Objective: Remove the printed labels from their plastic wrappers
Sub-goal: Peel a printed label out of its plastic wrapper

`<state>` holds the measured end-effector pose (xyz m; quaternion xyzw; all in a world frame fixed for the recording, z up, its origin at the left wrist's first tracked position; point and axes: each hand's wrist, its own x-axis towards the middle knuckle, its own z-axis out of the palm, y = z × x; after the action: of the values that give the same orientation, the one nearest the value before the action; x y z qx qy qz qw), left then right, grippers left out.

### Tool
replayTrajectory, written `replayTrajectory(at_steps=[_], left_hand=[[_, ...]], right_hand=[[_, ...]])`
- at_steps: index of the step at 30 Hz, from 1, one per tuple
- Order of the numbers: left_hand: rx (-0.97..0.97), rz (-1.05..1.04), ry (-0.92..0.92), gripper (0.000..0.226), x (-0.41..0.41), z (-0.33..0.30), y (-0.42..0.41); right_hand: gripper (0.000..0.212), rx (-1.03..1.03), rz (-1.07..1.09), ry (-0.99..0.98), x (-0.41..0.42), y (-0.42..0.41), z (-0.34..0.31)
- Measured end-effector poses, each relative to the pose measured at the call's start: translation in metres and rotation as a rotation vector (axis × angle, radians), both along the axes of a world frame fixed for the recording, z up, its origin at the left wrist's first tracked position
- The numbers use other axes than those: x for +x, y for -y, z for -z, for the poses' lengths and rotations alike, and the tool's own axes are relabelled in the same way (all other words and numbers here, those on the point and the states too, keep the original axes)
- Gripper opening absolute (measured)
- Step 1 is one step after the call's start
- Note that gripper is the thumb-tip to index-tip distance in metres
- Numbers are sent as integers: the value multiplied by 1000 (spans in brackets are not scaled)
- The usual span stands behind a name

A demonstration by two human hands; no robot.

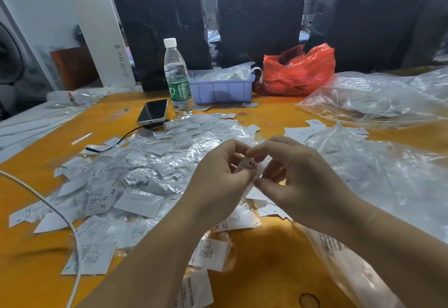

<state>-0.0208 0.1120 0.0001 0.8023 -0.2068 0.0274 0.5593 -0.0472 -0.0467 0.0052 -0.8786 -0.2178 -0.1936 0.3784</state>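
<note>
Both hands are pinching one small white printed label marked XXL [252,165] above the orange table [271,254], its long axis running diagonally between them, the left hand [218,181] gripping its near-left end, the right hand [298,174] its far-right edge, equally near.

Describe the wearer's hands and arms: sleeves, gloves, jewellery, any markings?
Both arms are bare as far as the frame shows: no sleeves in view. The left hand and right hand wear no gloves, and no rings, watch or bracelets show. No markings or tape visible. Nails look short and unpainted where they show.
</note>
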Motion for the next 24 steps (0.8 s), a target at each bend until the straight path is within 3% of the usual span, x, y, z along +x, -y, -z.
replayTrajectory(at_steps=[3, 7, 12, 17, 20, 24], left_hand=[[111, 10, 65, 19, -3, 0, 1], [337, 220, -11, 35, -14, -1, 9], [663, 400, 165, 63, -22, 0, 27], [806, 346, 158, 60, -20, 7, 28], [859, 363, 140, 61, -20, 5, 29], [866, 374, 103, 58, -19, 4, 30]], right_hand=[[22, 67, 64, 53, 1, 3, -8], [22, 326, 85, 100, -1, 3, -21], [17, 395, 50, 121, -5, -2, -27], [6, 36, 39, -38, -4, 7, -38], [14, -98, 107, -90, -9, 20, -50], [19, -533, 244, -376, -23, 44, -57]])
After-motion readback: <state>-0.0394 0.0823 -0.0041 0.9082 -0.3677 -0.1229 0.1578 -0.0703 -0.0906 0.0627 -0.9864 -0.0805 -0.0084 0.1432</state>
